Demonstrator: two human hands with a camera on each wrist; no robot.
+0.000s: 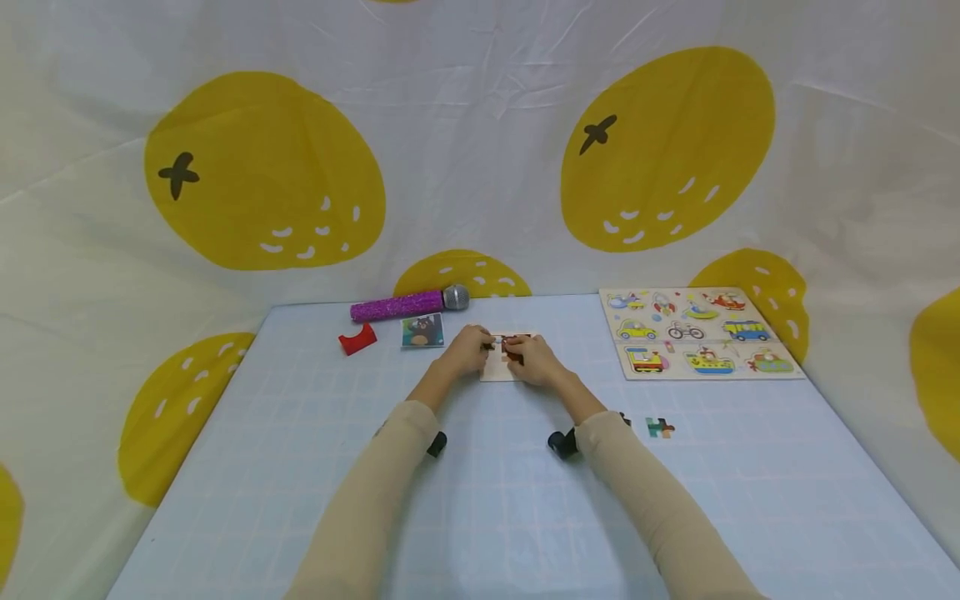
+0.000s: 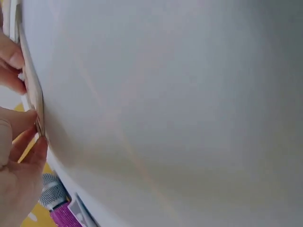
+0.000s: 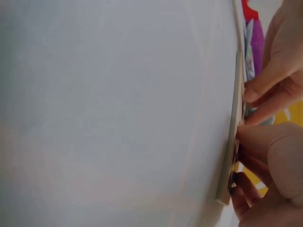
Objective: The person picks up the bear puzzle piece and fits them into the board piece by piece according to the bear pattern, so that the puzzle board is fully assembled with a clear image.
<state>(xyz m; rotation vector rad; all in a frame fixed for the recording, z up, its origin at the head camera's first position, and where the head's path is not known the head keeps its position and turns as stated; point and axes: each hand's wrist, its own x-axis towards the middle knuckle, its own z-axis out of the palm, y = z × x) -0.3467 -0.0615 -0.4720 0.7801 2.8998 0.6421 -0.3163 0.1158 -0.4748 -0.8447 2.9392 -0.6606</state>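
A small pale puzzle board (image 1: 492, 372), partly filled with dark reddish-brown picture pieces, lies at the far middle of the table under both hands. My left hand (image 1: 467, 350) pinches its left edge between thumb and fingers, close to a corner in the left wrist view. On the board's right side, my right hand (image 1: 538, 363) bends its thumb and fingertips around a dark puzzle piece (image 1: 514, 356), mostly hidden by the fingers. Seen from the right wrist, the board (image 3: 229, 163) is edge-on, with both hands' fingertips along its upper face.
Left of the board are a purple glitter microphone (image 1: 397, 306), a picture card (image 1: 423, 331) and a red curved piece (image 1: 357, 339). A vehicle puzzle board (image 1: 701, 367) lies at the back right. A loose jigsaw piece (image 1: 660, 428) sits beside the right forearm, another partly behind it.
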